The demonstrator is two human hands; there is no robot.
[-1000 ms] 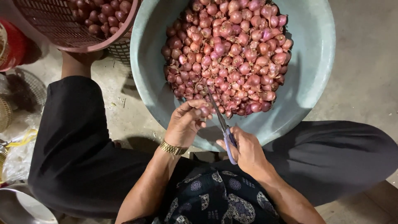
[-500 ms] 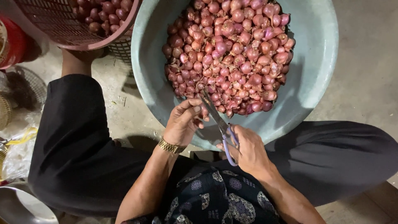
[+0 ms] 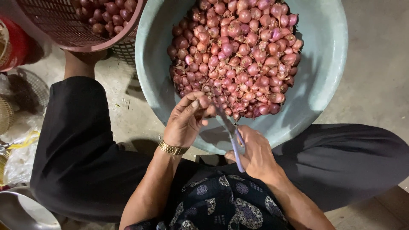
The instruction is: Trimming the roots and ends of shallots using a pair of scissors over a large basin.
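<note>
A big pale green basin (image 3: 324, 81) sits on the floor between my knees, heaped with several small red shallots (image 3: 238, 55). My left hand (image 3: 185, 121), with a gold watch (image 3: 171, 148) on the wrist, pinches one shallot (image 3: 207, 105) at the near edge of the heap. My right hand (image 3: 255, 151) grips scissors (image 3: 232, 134) with pale purple handles. Their blades point up and left and meet the shallot held in my left fingers.
A pink mesh basket (image 3: 55, 25) with more shallots stands at the top left, over a second basket. A red container (image 3: 15, 42), wire baskets and plastic bags lie at the left edge. A metal bowl (image 3: 25, 213) is at the bottom left. Concrete floor (image 3: 379, 64) surrounds the basin.
The hands have stayed at the basin's near rim. The scissor blades shifted slightly against the shallot in my left fingers; the view moved a little.
</note>
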